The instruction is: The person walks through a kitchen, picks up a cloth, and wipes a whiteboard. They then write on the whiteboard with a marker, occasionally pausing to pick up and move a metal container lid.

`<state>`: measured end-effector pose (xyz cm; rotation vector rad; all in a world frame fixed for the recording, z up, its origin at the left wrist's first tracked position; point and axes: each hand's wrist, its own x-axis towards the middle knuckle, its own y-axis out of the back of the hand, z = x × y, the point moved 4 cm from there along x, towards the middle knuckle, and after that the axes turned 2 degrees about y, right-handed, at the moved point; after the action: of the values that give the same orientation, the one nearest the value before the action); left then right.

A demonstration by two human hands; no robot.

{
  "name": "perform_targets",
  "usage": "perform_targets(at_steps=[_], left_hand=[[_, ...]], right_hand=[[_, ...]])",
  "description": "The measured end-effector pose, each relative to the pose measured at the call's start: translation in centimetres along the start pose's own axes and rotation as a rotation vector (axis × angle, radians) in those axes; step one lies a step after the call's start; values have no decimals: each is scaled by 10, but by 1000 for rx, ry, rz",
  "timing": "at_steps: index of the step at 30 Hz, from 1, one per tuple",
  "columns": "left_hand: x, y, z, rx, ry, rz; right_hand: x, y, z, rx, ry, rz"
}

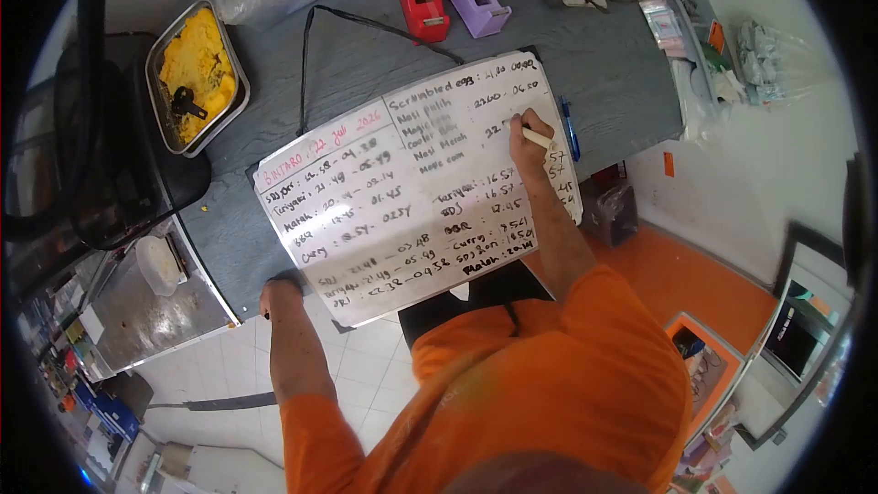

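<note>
A whiteboard (416, 210) with a black frame lies tilted on the grey table, covered in handwritten names and times in black, with a red heading. My right hand (529, 148) grips a white marker (538, 137), its tip at the board's upper right beside a written "22". At the table's near left edge, my left hand (282, 297) is closed, knuckles up, close to the board's lower left corner. A small dark bit shows by its fingers, too little to name.
On the grey table (247, 238) stand a metal tray (240, 101) of yellow food with a black utensil, a red tape dispenser (423, 9) and a purple one (477, 9). A blue pen (570, 128) lies right of the board.
</note>
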<state>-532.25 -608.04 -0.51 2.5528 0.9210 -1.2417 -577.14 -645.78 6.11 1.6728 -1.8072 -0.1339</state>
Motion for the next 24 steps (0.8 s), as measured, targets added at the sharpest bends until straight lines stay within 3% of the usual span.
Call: perform_targets(at_steps=[3, 6, 10, 12, 16, 19, 21, 24], left_hand=[[4, 1, 1, 3, -13, 44], [29, -5, 1, 44, -7, 9], [-13, 3, -3, 7, -40, 132], [5, -1, -2, 19, -17, 45], [-14, 2, -8, -87, -1, 107], [-36, 2, -8, -128, 59, -48], [-25, 2, -9, -21, 13, 157], [-48, 6, -8, 0, -15, 174]], right_hand=[[1, 2, -4, -7, 45, -30], [2, 0, -9, -19, -36, 68], [-1, 2, -1, -61, -13, 51], [-4, 1, 3, -94, -15, 46], [1, 0, -2, -68, -68, 108], [1, 9, -4, -68, -72, 172], [3, 10, -2, -40, -92, 233], [6, 12, 5, -86, -102, 160]])
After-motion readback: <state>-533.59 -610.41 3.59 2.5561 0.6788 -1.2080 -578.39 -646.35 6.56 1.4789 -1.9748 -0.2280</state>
